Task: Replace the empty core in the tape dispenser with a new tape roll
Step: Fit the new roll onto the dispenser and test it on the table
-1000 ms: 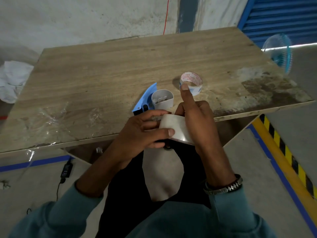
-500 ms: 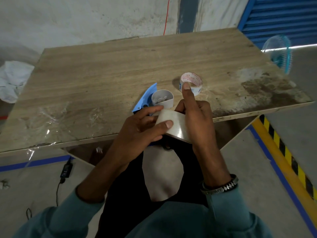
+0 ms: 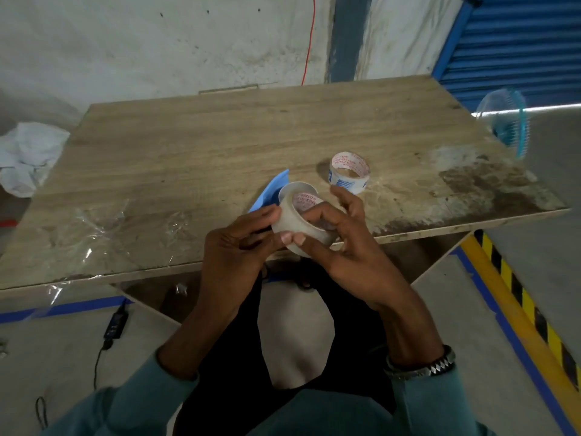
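Frame centre: glossy tape roll (image 3: 297,223), clamped by fingers of left hand (image 3: 239,247) and right hand (image 3: 342,243); printed cardboard core (image 3: 349,173) lying on worn wooden table (image 3: 188,158).

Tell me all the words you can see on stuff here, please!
Red printed lettering rings the inside of the empty core lying on the table: too blurred to read.
Blue print on the outside of that core: too blurred to read.
Red lettering inside the new tape roll that the left hand and right hand hold: too blurred to read.
No other text shows.
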The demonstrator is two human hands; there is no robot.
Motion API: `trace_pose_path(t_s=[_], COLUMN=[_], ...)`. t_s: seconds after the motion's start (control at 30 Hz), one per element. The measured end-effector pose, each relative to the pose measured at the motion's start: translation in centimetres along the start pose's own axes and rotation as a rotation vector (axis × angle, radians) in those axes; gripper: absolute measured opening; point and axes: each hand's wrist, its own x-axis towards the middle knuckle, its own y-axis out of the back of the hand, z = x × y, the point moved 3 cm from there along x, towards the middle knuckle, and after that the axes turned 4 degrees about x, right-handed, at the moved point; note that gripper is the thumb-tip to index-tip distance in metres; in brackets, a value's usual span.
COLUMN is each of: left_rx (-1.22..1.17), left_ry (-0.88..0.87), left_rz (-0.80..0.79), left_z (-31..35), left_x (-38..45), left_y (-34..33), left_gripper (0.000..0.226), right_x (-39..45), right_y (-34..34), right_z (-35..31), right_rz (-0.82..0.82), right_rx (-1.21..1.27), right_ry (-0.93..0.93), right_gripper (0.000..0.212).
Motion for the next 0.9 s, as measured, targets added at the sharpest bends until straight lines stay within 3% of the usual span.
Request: trace_pose_path(t_s=[0.1,0.27,0.43,0.5,0.63,0.67,0.77,0.9], left_rx=[0.046,0.11,0.329,0.47,0.707,0.791,0.885,0.839], left_ry=[-0.04,-0.113,-0.168,-0.283,-0.577,-0.563,-0.285,-0.261], left_rz=[-0.089,-0.178,-0.01,0.039,0.184,0.192,0.026,-0.046], left_z=[-0.2,-1.3,-3.2,-3.4,-1.2,-1.2,-2.9,-3.6], left_x=[0.5,2.2,3.0,3.5,3.9,4.4,6.3,7.8], left_y=[0.2,1.2,1.0,1.5,1.7,1.5,1.0,1.1], left_gripper=[0.043,0.018,0.023,0.029,0.013,0.024,0.078,0.067], right_x=[-0.1,0.3,3.6,5.3,8.4,9.2,11.2,12.5], right_y=[0.5,1.3,1.8,1.7,2.5,2.8,2.8,2.8], right_z=[0.3,0.8,0.6,0.5,-0.3,-0.3,0.4,0.8], right_rz=[-0.006,0.05,-0.064,-0.153,-0.258,-0.286,-0.402,-0.471], right_rx=[-0.003,0.052,-0.25,-0.344,-0.379,-0.388,-0.425,-0.452], right_ry=[-0.043,0.007,0.159,0.205,0.185,0.169,0.089,0.016], right_gripper=[0.023,0.029,0.041,0.035,0.03,0.03,0.032,0.031])
